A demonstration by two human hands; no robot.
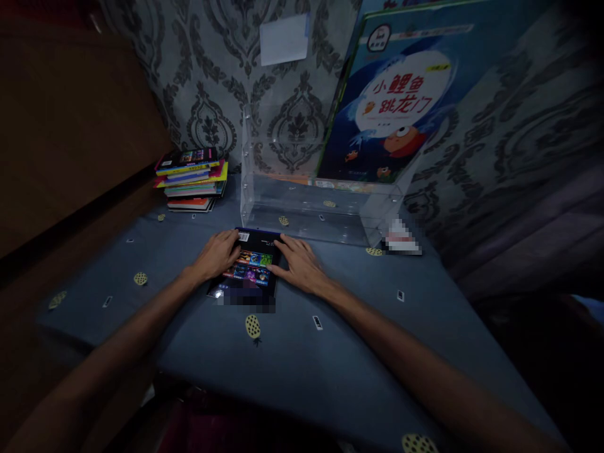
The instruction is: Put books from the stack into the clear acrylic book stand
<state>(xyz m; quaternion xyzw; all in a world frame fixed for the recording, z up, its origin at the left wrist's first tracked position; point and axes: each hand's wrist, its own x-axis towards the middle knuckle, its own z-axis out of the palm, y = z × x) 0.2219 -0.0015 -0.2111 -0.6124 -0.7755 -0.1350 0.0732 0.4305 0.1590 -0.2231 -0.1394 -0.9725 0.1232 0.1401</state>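
Observation:
A dark book with small coloured pictures on its cover lies flat on the blue-grey tablecloth, just in front of a clear plastic stand. My left hand rests on the book's left edge, fingers laid flat and pointing toward its far corner. On the book's right edge lies my right hand, its fingers stretched out along the cover. Neither hand lifts the book; both lie on it.
A stack of several colourful books stands at the back left by the patterned wall. A large blue picture book leans upright in the clear stand. A brown wooden panel borders the left side.

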